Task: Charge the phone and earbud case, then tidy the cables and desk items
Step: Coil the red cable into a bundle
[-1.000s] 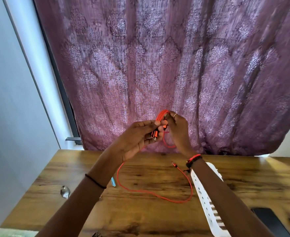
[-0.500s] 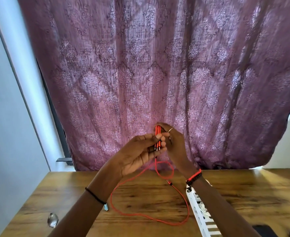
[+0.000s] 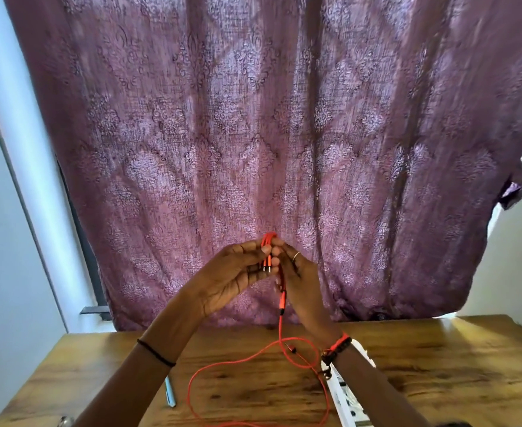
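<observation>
Orange charging cable [image 3: 280,329] is up in the air btwn both hands, in front of the purple curtain [image 3: 253,134] and above the far side of the wooden desk [image 3: 453,380]. L hand [image 3: 235,278] has fingers curled in, thumb and fingertips pinching the doubled-over bundle of short leads. R hand [image 3: 299,282] closes on the same bundle from the other side, fingertips up by the top bend, ring [image 3: 296,256] on one finger. Silver plug tips [image 3: 267,269] point down btwn the palms. One strand drops past the R palm thru a black-ended joint, then reaches the desk and lies in a loose loop, crossing itself near the R wrist and running beside the white power strip [image 3: 341,399]. Light-blue pen [image 3: 170,392] lies by the L forearm.
</observation>
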